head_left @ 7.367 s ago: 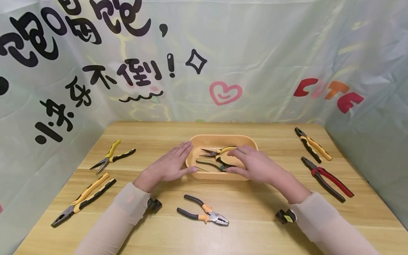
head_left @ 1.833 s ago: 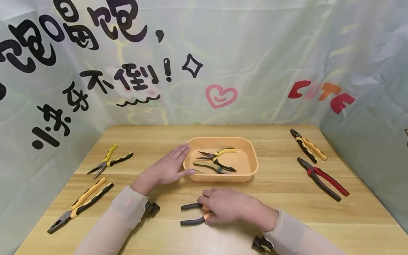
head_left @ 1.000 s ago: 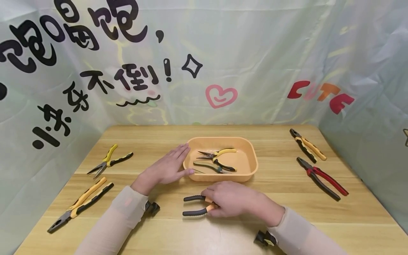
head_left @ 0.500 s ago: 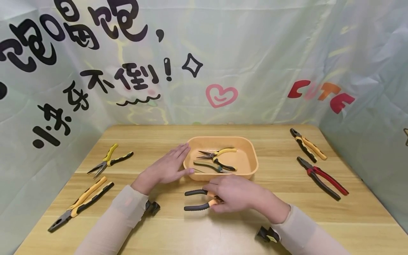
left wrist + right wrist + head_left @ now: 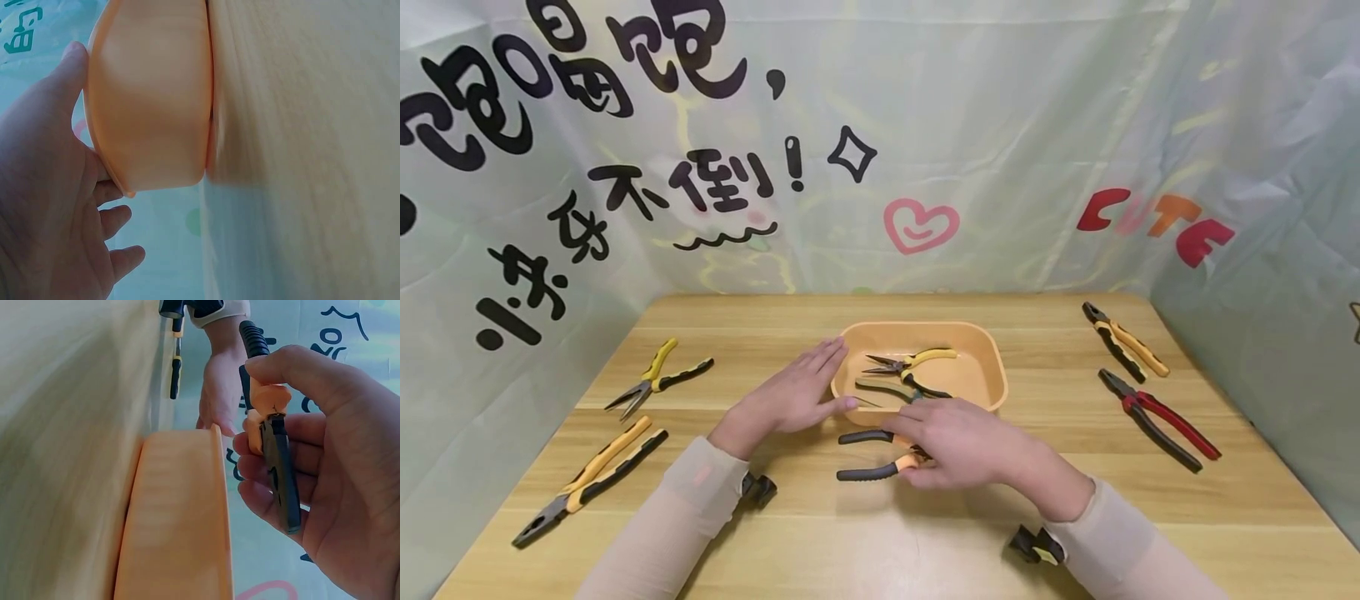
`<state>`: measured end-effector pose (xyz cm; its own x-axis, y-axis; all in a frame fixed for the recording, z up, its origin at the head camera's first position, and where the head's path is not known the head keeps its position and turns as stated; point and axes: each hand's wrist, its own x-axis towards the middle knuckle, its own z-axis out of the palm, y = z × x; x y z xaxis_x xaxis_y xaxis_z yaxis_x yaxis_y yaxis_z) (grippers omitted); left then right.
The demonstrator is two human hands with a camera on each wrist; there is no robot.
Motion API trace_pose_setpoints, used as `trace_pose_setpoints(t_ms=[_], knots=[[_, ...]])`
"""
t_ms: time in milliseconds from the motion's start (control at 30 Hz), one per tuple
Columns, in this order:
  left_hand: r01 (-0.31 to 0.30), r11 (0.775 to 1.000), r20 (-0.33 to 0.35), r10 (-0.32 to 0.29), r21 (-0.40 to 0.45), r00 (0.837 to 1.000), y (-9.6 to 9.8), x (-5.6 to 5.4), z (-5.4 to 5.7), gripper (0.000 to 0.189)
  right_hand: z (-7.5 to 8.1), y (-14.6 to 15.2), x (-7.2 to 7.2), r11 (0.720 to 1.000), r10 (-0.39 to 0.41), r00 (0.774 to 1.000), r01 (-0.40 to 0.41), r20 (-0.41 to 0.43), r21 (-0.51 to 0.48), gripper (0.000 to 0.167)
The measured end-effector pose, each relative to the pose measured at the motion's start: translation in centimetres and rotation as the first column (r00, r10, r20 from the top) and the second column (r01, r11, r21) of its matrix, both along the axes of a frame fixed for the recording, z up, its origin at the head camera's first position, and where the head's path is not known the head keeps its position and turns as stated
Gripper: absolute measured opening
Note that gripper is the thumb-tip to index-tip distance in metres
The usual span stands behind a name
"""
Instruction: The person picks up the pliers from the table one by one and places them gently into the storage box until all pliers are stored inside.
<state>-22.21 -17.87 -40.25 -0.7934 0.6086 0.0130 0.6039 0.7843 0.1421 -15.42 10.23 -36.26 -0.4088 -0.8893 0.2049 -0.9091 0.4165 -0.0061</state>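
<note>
My right hand (image 5: 966, 442) holds a pair of combination pliers (image 5: 868, 472) with black and orange handles, just in front of the tray. Its fingers and thumb wrap the pliers (image 5: 278, 462) near the pivot in the right wrist view, and the handles point left. A peach-coloured tray (image 5: 981, 383) sits mid-table; needle-nose pliers (image 5: 934, 354) with yellow and black handles and green-handled pliers (image 5: 883, 388) lie inside. At the tray's left end, my left hand (image 5: 793, 387) rests on the rim with extended fingers; the left wrist view has its thumb against the rim (image 5: 94, 119).
On the left lie yellow-and-black needle-nose pliers (image 5: 658, 382) and larger orange-and-black pliers (image 5: 580, 492). Orange-and-black pliers (image 5: 1127, 342) and red-and-black pliers (image 5: 1138, 402) lie on the right. Printed cloth walls (image 5: 1015, 150) enclose the wooden table (image 5: 752, 312) at the back and sides.
My right hand went from the tray to the black-and-orange pliers, took hold of them, and has brought them up and back to the tray's front rim. The left hand stays at the tray.
</note>
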Motion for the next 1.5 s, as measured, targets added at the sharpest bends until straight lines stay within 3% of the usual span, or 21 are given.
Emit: trace_pose_setpoints(t_ms=[467, 900, 1500], knots=[[-0.002, 1.000, -0.004, 0.002, -0.006, 1.000, 0.1, 0.1, 0.1, 0.095, 0.8, 0.7, -0.6, 0.998, -0.007, 0.998, 0.004, -0.056, -0.055, 0.048], [0.015, 1.000, -0.017, -0.015, -0.018, 1.000, 0.0, 0.1, 0.2, 0.095, 0.8, 1.5, -1.5, 0.996, -0.049, 0.997, 0.044, -0.059, -0.081, 0.045], [0.009, 1.000, -0.009, -0.009, -0.004, 1.000, 0.0, 0.0, 0.0, 0.096, 0.9, 2.7, -2.9, 0.984, -0.169, 0.985, 0.170, 0.017, -0.056, 0.052]])
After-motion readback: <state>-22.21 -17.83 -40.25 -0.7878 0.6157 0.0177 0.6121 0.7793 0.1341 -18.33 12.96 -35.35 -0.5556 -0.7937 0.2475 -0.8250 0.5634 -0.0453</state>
